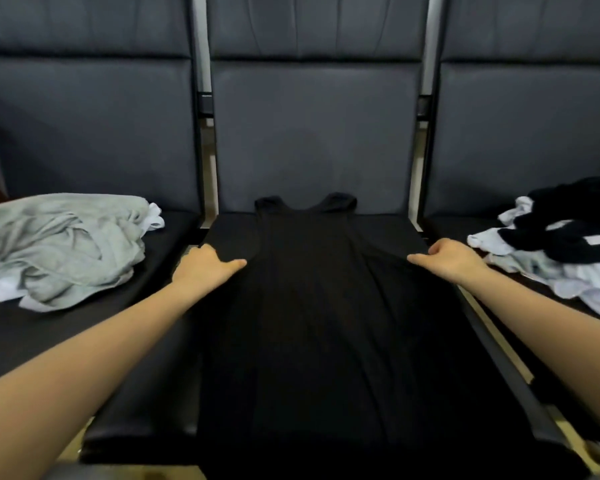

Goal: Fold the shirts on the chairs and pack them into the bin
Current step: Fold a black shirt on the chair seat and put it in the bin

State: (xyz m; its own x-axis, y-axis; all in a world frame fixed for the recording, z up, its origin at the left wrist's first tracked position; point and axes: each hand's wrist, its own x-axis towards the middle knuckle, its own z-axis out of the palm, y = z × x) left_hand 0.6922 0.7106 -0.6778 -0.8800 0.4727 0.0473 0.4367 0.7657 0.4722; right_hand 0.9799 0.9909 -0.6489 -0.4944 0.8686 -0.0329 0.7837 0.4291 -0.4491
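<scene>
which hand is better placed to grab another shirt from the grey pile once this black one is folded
Left, probably. The left hand grips the black tank top at its left edge, on the side of the grey pile on the left seat. The right hand is across the top, beside the black-and-white pile.

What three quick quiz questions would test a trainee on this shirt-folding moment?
1. True or false: the black shirt lies spread on the middle chair.
2. Which pile sits on the left seat: A) gray pile B) mixed black and white pile?
3. What do the left hand and right hand grip?

Key: 1 true. 2 A. 3 the black shirt's side edges.
</scene>
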